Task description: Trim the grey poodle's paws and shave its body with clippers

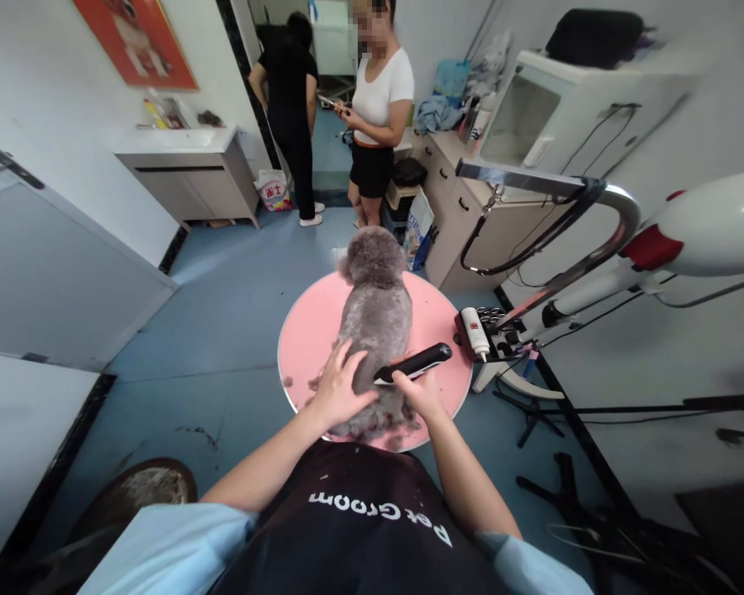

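A grey curly-haired dog [378,314] is on a round pink grooming table [307,318], its back toward me and its head at the far side. My left hand [341,388] lies on the dog's lower back with the fingers spread. In my right hand [422,390] is a black hair clipper [418,364], its blade end against the dog's back. Along the back the coat is short, while the head is fluffier. Loose tufts of grey hair [372,426] lie near the table's front edge.
Right of the table, a tray holds a white bottle [474,332] and scissors. A metal grooming arm [551,182] with a hanging strap rises there, beside a white dryer [707,223]. Two people [381,99] stand beyond, near cabinets [455,190]. A round stool [142,496] is at lower left.
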{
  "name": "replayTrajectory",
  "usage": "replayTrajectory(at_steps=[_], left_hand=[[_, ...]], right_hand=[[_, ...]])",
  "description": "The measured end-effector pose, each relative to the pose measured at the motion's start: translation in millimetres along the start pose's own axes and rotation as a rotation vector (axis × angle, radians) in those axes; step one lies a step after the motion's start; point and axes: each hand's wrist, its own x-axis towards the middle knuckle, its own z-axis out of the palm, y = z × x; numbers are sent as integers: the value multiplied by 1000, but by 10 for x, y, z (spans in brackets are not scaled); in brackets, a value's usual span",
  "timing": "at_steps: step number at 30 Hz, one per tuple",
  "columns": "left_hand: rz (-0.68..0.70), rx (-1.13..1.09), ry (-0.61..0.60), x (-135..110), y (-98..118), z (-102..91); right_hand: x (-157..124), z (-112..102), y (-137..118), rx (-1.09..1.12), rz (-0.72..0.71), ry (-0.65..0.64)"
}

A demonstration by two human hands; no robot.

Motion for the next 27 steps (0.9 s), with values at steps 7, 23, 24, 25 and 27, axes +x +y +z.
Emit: replayTrajectory(at_steps=[7, 23, 24, 25, 27], left_hand=[[-125, 71, 141, -745, 49, 65], [-349, -230, -201, -541, -240, 52], [-347, -245, -205, -526, -247, 34], [-345, -259, -207, -514, -254, 22], [-340, -280, -205, -495, -273, 10]], right_hand=[[-109, 40, 15, -23, -21, 47], [-321, 211, 37, -92, -165, 10], [-332, 221, 44, -97, -174, 30], [-343, 233, 52, -103, -183, 43], [-376, 257, 76, -117, -194, 26]])
